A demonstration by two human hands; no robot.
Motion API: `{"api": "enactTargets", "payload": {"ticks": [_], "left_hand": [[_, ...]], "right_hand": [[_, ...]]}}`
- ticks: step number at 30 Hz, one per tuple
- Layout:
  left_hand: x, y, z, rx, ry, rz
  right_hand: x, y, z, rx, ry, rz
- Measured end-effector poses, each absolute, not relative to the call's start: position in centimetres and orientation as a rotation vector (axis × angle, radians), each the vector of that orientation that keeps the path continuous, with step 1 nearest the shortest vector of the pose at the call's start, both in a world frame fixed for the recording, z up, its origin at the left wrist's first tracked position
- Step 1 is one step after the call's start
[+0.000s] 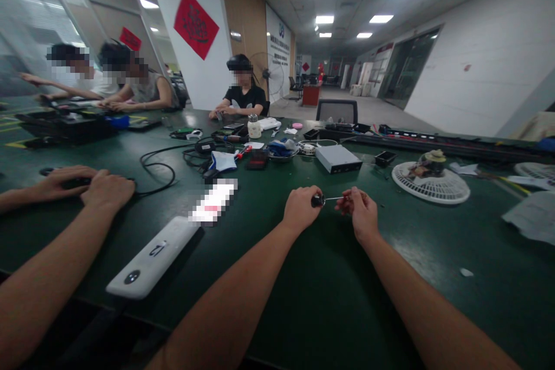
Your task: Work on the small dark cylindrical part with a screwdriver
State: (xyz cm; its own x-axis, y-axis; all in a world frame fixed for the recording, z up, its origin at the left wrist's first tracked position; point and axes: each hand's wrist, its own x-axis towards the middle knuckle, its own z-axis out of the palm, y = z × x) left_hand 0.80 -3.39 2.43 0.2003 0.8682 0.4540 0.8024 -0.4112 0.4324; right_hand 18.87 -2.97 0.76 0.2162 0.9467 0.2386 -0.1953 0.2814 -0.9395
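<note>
Over the green table [243, 306], my left hand [302, 208] is wrapped round the black handle of a screwdriver [333, 199]. The thin metal shaft points right, toward my right hand [361, 213]. My right hand has its thumb and forefinger pinched together near the shaft's tip; what lies between them is too small to make out. Beyond my hands rests a grey box-shaped drive [339, 158]. Farther right, a white round fan grille [430, 182] lies flat with a motor part on it.
At the left, a co-worker's hands [93, 188] hold a dark object. A white power bank [154, 257] lies near the front edge beside a bright screen [214, 202]. Cables [162, 167], a blue-and-white cloth [284, 148] and black parts sit farther back. Several people sit across the table.
</note>
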Motion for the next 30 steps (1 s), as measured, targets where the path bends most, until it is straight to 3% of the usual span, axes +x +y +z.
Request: {"api": "enactTargets", "payload": {"ticks": [30], "left_hand": [[0.6,-3.38,2.28,2.324,1.802,1.021]], "right_hand": [[18.8,-3.2,0.7,-1.054,-1.127,0.859]]}}
